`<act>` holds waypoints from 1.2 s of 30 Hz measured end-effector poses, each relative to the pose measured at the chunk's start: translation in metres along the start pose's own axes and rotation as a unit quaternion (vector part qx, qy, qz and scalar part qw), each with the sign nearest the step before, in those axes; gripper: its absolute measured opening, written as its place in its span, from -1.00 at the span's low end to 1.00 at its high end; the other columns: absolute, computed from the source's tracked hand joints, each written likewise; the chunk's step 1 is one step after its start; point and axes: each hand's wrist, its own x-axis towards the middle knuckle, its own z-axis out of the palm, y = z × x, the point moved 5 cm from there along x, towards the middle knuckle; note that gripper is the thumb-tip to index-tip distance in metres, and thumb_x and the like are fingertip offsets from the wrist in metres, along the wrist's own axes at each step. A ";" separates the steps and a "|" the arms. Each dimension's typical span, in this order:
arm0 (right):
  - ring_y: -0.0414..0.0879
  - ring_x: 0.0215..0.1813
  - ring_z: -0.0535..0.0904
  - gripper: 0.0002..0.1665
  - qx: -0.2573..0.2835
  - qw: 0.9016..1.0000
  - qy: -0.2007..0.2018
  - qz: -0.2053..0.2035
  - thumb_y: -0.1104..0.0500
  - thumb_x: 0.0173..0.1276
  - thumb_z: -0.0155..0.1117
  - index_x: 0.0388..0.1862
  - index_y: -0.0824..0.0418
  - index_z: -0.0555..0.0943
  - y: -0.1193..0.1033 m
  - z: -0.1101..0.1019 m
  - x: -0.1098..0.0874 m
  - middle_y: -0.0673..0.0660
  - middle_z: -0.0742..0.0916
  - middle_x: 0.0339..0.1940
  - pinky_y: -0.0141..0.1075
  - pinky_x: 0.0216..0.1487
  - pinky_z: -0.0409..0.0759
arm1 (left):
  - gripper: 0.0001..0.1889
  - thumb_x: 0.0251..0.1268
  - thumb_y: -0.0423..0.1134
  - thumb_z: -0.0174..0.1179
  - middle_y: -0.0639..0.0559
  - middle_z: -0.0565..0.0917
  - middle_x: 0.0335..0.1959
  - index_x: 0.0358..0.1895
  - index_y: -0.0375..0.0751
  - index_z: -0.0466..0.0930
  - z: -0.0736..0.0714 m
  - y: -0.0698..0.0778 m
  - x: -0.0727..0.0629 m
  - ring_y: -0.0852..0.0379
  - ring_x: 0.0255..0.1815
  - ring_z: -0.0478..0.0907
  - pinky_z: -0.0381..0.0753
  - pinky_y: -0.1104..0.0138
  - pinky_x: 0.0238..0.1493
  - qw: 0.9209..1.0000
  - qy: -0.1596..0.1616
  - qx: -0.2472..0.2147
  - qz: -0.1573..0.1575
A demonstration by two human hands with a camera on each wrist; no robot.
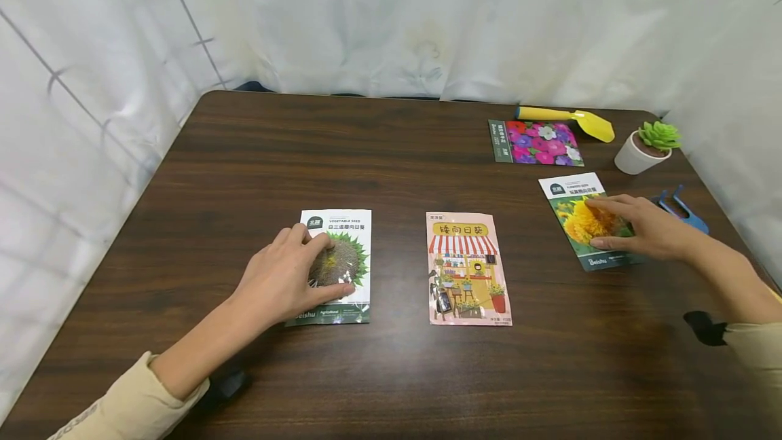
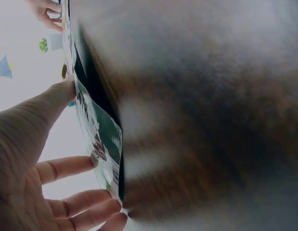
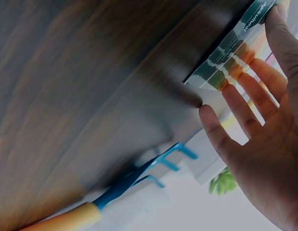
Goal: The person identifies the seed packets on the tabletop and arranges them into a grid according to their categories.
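Four seed packets lie on the table. My left hand (image 1: pixel 292 270) rests on the white-and-green sunflower seed packet (image 1: pixel 351 284), thumb and fingertips spread over its face. In the left wrist view its fingers (image 2: pixel 74 166) are fairly straight, and the packet's green end (image 2: pixel 109 132) stands slightly off the wood. On the right, my right hand (image 1: pixel 644 226) touches a packet with a yellow flower (image 1: pixel 577 219); thumb and fingers are apart on its front. The right wrist view shows its little finger (image 3: pixel 213 125) just beyond that packet's edge. Between the hands is a pink seed packet (image 1: pixel 469 277).
Farther back lie a packet with pink and purple flowers (image 1: pixel 540 142) and a small yellow trowel (image 1: pixel 592 126). A potted succulent (image 1: pixel 638 157) stands near the right edge. Partly behind my right hand is a blue hand rake (image 1: pixel 690 217), with an orange-yellow handle (image 3: pixel 71 219). White curtains (image 1: pixel 366 26) border the table.
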 end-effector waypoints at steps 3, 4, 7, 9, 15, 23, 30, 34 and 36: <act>0.21 0.08 0.52 -0.15 0.002 1.000 -0.006 -0.018 0.16 0.22 0.58 0.42 0.42 0.44 -0.010 0.002 0.004 0.47 0.56 0.27 0.22 0.05 0.48 | -0.31 -0.02 0.43 0.43 0.01 0.44 -0.20 0.01 -0.01 0.58 0.000 0.000 -0.001 0.03 -0.25 0.40 0.38 0.22 -0.52 1.000 0.002 0.003 0.004; 0.22 0.10 0.51 -0.15 0.001 1.000 -0.010 -0.022 0.16 0.23 0.58 0.42 0.41 0.44 -0.013 0.002 0.006 0.46 0.55 0.28 0.21 0.06 0.48 | -0.31 -0.02 0.42 0.44 0.01 0.44 -0.21 0.00 -0.02 0.58 0.000 0.000 -0.001 0.03 -0.25 0.39 0.38 0.23 -0.52 1.000 0.003 0.004 0.005; 0.27 0.19 0.46 -0.14 0.006 0.999 -0.031 -0.021 0.11 0.27 0.54 0.46 0.37 0.41 -0.022 0.004 0.012 0.43 0.52 0.35 0.25 0.12 0.46 | -0.31 -0.03 0.41 0.45 0.01 0.43 -0.22 0.00 -0.02 0.58 0.000 0.000 -0.001 0.03 -0.26 0.39 0.38 0.23 -0.51 1.000 0.005 0.007 0.007; 0.30 0.25 0.42 -0.14 0.008 0.999 -0.046 -0.016 0.08 0.31 0.51 0.49 0.34 0.38 -0.027 0.004 0.017 0.41 0.50 0.39 0.29 0.17 0.43 | -0.31 -0.03 0.41 0.45 0.01 0.43 -0.22 0.00 -0.02 0.58 0.000 0.000 -0.001 0.03 -0.26 0.39 0.38 0.23 -0.51 1.000 0.005 0.007 0.006; 0.29 0.30 0.38 -0.14 0.009 0.998 -0.063 -0.021 0.07 0.33 0.49 0.51 0.32 0.36 -0.040 0.004 0.032 0.39 0.47 0.44 0.31 0.23 0.42 | -0.33 -0.03 0.42 0.45 0.02 0.42 -0.22 -0.05 -0.01 0.56 -0.001 -0.001 -0.001 0.03 -0.26 0.39 0.38 0.22 -0.52 1.000 0.005 0.006 0.004; 0.35 0.35 0.35 -0.14 0.013 0.997 -0.072 -0.036 0.05 0.34 0.48 0.51 0.32 0.37 -0.051 0.007 0.052 0.40 0.46 0.44 0.33 0.30 0.35 | -0.36 -0.02 0.40 0.45 0.03 0.40 -0.25 -0.07 0.00 0.55 0.000 -0.001 -0.001 0.04 -0.29 0.35 0.35 0.24 -0.52 1.000 -0.001 0.003 0.003; 0.40 0.36 0.35 -0.15 0.013 0.997 -0.073 -0.038 0.05 0.35 0.47 0.50 0.34 0.36 -0.057 0.006 0.068 0.43 0.47 0.42 0.36 0.33 0.31 | -0.35 -0.01 0.40 0.45 0.03 0.39 -0.27 -0.07 -0.01 0.56 0.000 0.000 -0.001 0.04 -0.30 0.35 0.34 0.25 -0.53 1.000 0.000 0.004 0.005; 0.41 0.35 0.37 -0.14 0.008 0.997 -0.068 -0.045 0.05 0.35 0.47 0.49 0.39 0.36 -0.059 0.004 0.077 0.46 0.49 0.39 0.37 0.33 0.30 | -0.34 -0.01 0.41 0.44 0.04 0.39 -0.26 -0.05 -0.02 0.56 0.001 0.000 -0.002 0.05 -0.29 0.35 0.35 0.25 -0.52 1.000 0.000 0.002 0.005; 0.42 0.37 0.36 -0.14 0.006 0.997 -0.069 -0.038 0.04 0.36 0.47 0.50 0.39 0.35 -0.060 0.004 0.082 0.46 0.48 0.39 0.36 0.35 0.28 | -0.33 -0.01 0.41 0.44 0.04 0.40 -0.24 -0.04 -0.02 0.57 0.001 0.000 -0.002 0.05 -0.28 0.37 0.38 0.24 -0.51 1.000 0.003 0.002 0.005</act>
